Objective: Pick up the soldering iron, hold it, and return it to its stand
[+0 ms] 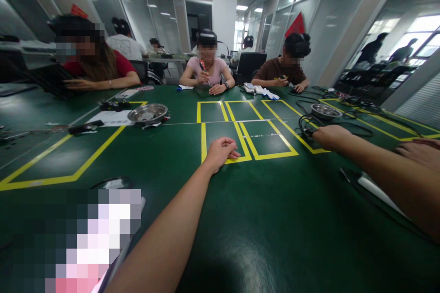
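My left hand (222,151) rests on the green table (261,219), on a yellow tape line (244,145) at the corner of a marked box. Its fingers are curled in a loose fist, and nothing shows in them. My right hand (329,136) reaches out to the right of the marked boxes. Its fingers are closed at a loop of black cable (343,123) lying on the table. Another person's hand (420,152) lies flat at the far right edge.
Two steel bowls stand on the table, one on the left (147,113) and one on the right (325,111). A white sheet (112,119) lies by the left bowl. A white flat object (376,191) lies under my right forearm. Three people sit across the table with tools.
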The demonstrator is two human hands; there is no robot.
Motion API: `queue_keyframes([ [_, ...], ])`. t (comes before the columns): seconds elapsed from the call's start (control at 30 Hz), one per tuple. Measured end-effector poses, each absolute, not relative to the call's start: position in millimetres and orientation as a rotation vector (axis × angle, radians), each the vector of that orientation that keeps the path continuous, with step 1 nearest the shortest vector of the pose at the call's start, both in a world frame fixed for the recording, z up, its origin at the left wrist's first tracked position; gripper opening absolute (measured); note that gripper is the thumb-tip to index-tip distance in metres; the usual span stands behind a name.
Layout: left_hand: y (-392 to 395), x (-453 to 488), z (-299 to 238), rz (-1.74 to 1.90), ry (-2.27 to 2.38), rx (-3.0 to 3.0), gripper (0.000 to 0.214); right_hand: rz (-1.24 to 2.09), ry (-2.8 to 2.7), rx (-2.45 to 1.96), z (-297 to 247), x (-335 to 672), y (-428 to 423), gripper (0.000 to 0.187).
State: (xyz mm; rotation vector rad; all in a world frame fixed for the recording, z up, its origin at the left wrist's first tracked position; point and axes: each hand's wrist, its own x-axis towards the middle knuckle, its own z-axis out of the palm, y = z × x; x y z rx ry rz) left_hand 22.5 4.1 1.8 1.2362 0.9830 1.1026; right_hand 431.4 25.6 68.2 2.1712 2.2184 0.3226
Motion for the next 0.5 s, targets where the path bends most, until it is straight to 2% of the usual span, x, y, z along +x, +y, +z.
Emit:
queue_keyframes([
  [0.23,5.0,21.7,0.6,1.098,0.983,1.234,0.013,0.044,2.028,2.087,89.5,425.8,22.9,0.005],
  [0.37,6.2,21.0,-2.4,1.107,0.957,1.242,0.014,-0.086,2.103,2.104,87.7,406.9,21.9,0.025],
  [0.43,5.8,21.1,-2.7,1.103,0.958,1.237,0.014,-0.307,2.184,2.207,82.1,388.2,19.3,0.029],
  [0.5,4.9,21.4,-2.2,1.103,0.954,1.218,0.014,-0.664,2.276,2.336,74.6,361.2,14.9,0.032],
])
